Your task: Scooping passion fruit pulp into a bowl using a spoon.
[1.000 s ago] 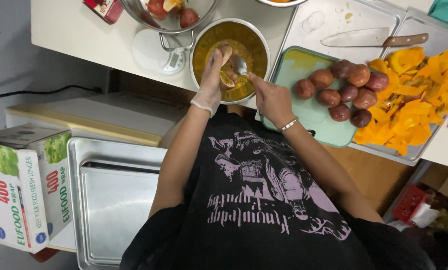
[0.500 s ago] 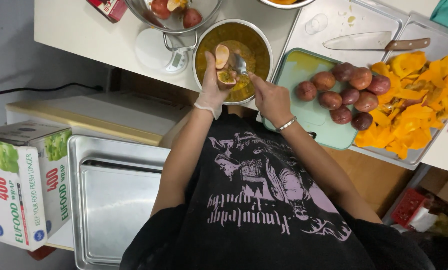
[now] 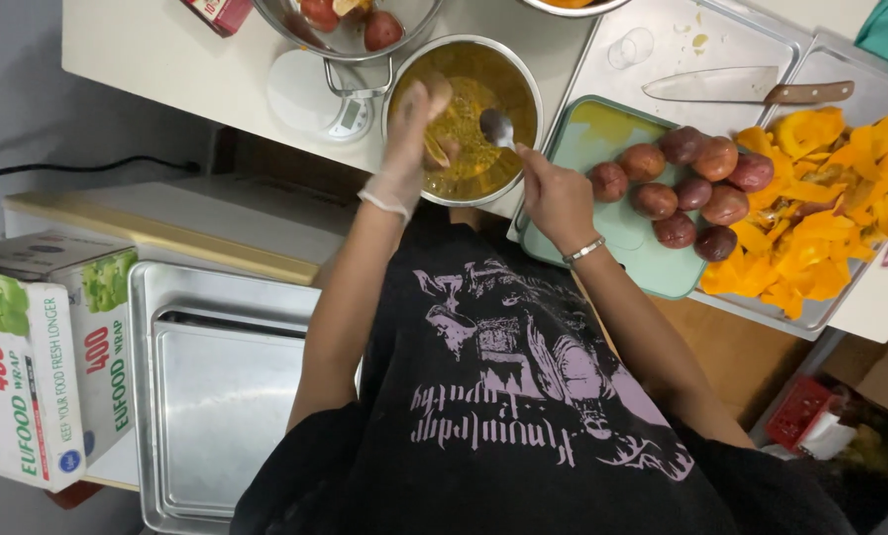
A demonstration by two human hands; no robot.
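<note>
A steel bowl [image 3: 523,84] of yellow seedy pulp sits at the counter's edge. My gloved left hand [image 3: 409,139] holds a halved fruit shell [image 3: 434,149] over the bowl. My bare right hand [image 3: 553,193] grips a metal spoon [image 3: 496,127] whose head hovers over the pulp, just right of the shell. Several whole dark red round fruits [image 3: 686,188] lie on a pale green cutting board [image 3: 602,134] to the right of my right hand.
A heap of yellow-orange peel [image 3: 820,213] fills a metal tray [image 3: 810,317] at right. A knife [image 3: 741,89] lies on another tray [image 3: 652,30] behind. A scale [image 3: 315,94] carries a bowl of fruit [image 3: 350,25]. Empty steel trays [image 3: 216,396] and food wrap boxes [image 3: 38,347] sit lower left.
The spoon has come out of the shell and shifted right over the pulp. My left hand has turned the shell and moved slightly left. The view has drifted a little.
</note>
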